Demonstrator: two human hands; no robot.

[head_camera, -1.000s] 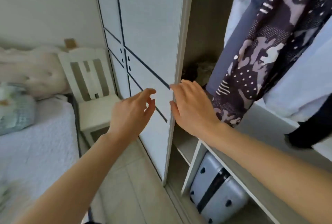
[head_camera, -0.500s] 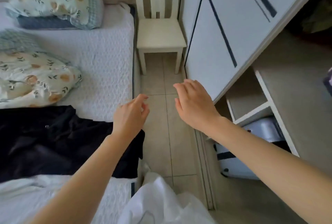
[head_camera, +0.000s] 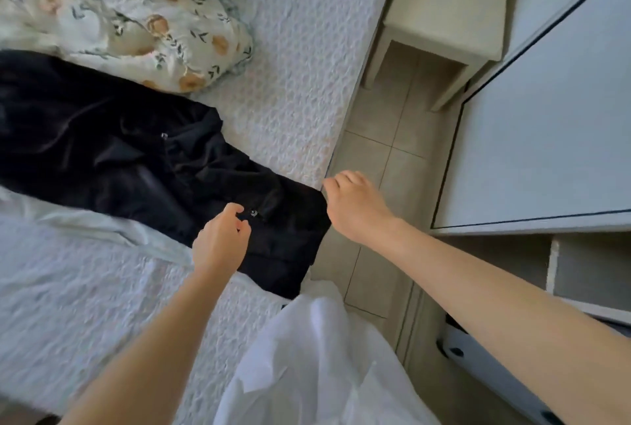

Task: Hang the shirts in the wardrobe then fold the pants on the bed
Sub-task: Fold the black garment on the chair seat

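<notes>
The black pants (head_camera: 136, 158) lie spread, rumpled, across the white textured bed (head_camera: 300, 49). One end reaches the mattress edge directly beneath the two hands, and the rest stretches away to the left of them.

The left hand (head_camera: 220, 240) hangs over that near end, beside a small metal fastener on the cloth. Its fingers are loosely curled, thumb apart from them, and hold nothing; whether it touches the fabric cannot be told. The right hand (head_camera: 355, 206) is just to the right of it, at the pants' corner by the bed's edge. Its fingers are bent downward and relaxed, with nothing in them; contact with the cloth cannot be told either.

A strip of pale cloth (head_camera: 102, 226) shows from under the pants, left of the left hand. Beyond the pants, farther from both hands, lies a floral pillow (head_camera: 129, 22).

Under and beyond the right hand runs a tiled floor (head_camera: 386, 138), with a white chair (head_camera: 444, 15) standing farther on. To the right of the right forearm is the wardrobe door (head_camera: 546, 134), and below that forearm, low in the wardrobe, a pale suitcase (head_camera: 478, 366). Between the forearms, close to the camera, hangs white fabric (head_camera: 317, 356).
</notes>
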